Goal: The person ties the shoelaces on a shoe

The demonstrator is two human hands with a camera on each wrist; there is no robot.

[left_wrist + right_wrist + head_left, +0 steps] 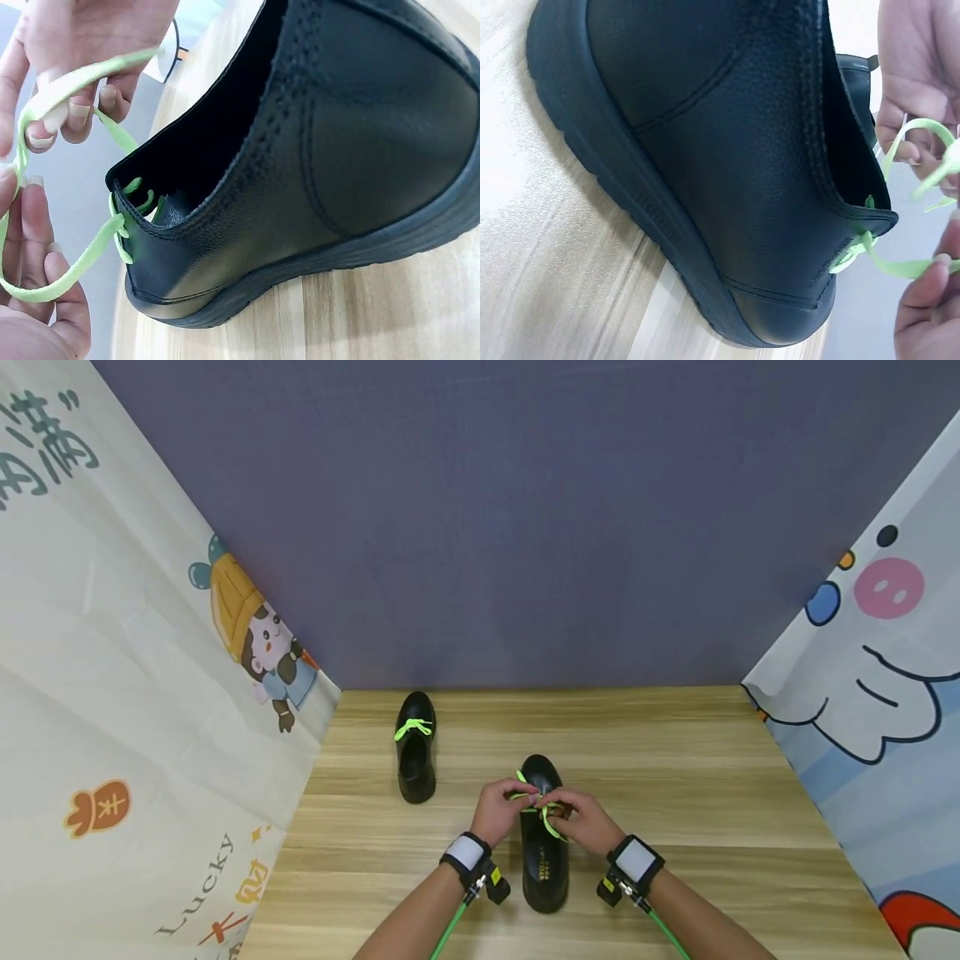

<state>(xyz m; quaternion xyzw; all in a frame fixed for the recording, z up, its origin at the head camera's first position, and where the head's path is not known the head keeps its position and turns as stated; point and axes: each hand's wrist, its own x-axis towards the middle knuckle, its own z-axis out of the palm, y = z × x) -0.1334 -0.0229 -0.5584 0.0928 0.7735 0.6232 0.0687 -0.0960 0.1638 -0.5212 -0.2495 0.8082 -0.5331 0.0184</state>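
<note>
A black leather shoe point(545, 868) with bright green laces point(553, 823) stands on the wood-grain surface, toe pointing away from me. Above its lace holes both hands meet. My left hand point(501, 806) pinches a lace near the fingertips, and in the left wrist view that lace point(64, 281) curves up from the shoe as a loop. From the other side my right hand point(585, 820) holds lace between thumb and fingers; the right wrist view shows the thumb and a finger pressed on a lace strand point(904, 268). Fingers partly hide the crossing of the laces.
A second black shoe point(416, 777), its green lace tied in a bow point(414, 727), stands farther back to the left. Behind the wood-grain surface point(675, 760) rises a dark blue-grey panel point(480, 527). Printed white sheets flank it on the left point(150, 693) and right point(885, 693).
</note>
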